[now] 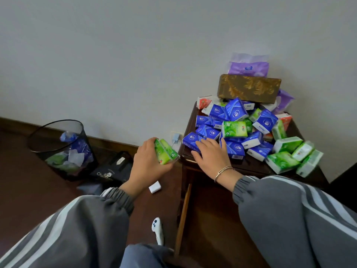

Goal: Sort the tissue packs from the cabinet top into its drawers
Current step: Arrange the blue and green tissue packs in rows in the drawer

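Two green tissue packs (pixel 166 151) are gripped in the left hand (pixel 148 159), held off the cabinet's left edge. The right hand (pixel 211 153) is laid spread and flat on a blue pack (pixel 192 141). Beyond its fingertips a large heap (pixel 251 130) remains unsorted. The open drawer (pixel 212 219) beneath the right wrist appears empty, so sorting is judged barely begun.

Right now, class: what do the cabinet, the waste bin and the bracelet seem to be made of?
Cabinet: seemingly dark wood, glossy varnish; its top edge shines.
Waste bin: black mesh, probably metal; its contents show through.
Bracelet on the right wrist: thin, silvery, likely metal; it glints.
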`<state>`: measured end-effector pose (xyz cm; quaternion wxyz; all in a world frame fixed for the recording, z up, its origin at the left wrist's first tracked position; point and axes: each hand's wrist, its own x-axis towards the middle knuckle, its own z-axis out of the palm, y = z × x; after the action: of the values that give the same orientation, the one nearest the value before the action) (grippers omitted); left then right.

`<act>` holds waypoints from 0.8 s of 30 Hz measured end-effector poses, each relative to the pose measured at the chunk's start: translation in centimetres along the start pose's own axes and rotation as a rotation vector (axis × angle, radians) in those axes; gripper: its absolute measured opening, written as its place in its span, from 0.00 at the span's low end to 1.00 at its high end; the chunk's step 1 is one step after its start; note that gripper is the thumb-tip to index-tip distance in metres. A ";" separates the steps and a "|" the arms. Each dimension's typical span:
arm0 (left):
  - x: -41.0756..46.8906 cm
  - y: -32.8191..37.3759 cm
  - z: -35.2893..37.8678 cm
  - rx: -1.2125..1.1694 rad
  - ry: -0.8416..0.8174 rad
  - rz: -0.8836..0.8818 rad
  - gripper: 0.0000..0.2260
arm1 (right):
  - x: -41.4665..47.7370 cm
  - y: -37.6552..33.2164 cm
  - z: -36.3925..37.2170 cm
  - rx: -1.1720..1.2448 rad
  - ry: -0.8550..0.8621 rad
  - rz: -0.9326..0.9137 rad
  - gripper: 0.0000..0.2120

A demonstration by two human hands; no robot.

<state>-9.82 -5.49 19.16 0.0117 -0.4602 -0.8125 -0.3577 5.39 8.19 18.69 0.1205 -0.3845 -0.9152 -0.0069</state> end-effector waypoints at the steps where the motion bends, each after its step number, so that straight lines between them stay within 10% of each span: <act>1: 0.2 -0.1 0.2 -0.019 -0.001 -0.004 0.40 | 0.2 0.0 0.1 0.014 0.060 -0.006 0.19; 24: 0.6 -2.4 1.5 -0.147 -0.072 -0.016 0.40 | 11.0 0.9 -2.2 -0.168 -0.309 0.185 0.18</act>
<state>-11.48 -4.90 16.86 -0.0546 -0.4658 -0.7876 -0.3997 -0.95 16.30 23.29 -0.0539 -0.4721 -0.8798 -0.0130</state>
